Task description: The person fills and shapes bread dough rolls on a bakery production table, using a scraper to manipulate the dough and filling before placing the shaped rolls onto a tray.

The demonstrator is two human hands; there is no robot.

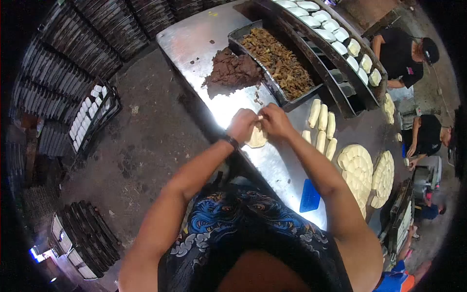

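Steel table [204,34] runs under and ahead of both hands. Work looks midway. Two round slabs of cut dough portions [357,170] lie untouched, right of the right hand. Six or so dough logs [322,124] lie just beyond that hand, not yet filled. So plenty is left.

Containers:
- Long rack [374,100] sits far ahead-right of the hands, with a row of white shaped pieces [335,34] in its moulds. That looks like the done part.
- Dark tray [244,30] straight ahead of the hands is mostly full of chopped brown filling [279,61].
- Floor tray [114,104], well left of the left hand, holds small white pieces.
- Stacked dark pans [87,233] are behind-left; contents can't be told.

Loose brown paste mound [232,70] sits on the table ahead of the left hand, touching the filling tray's side. Blue scraper [310,195] lies near the right forearm, at the table edge.

Left hand [242,124] and right hand [276,121] meet, fingertips pinched shut on the top edge of one flat dough piece [256,138]. It rests on the table right under both hands.
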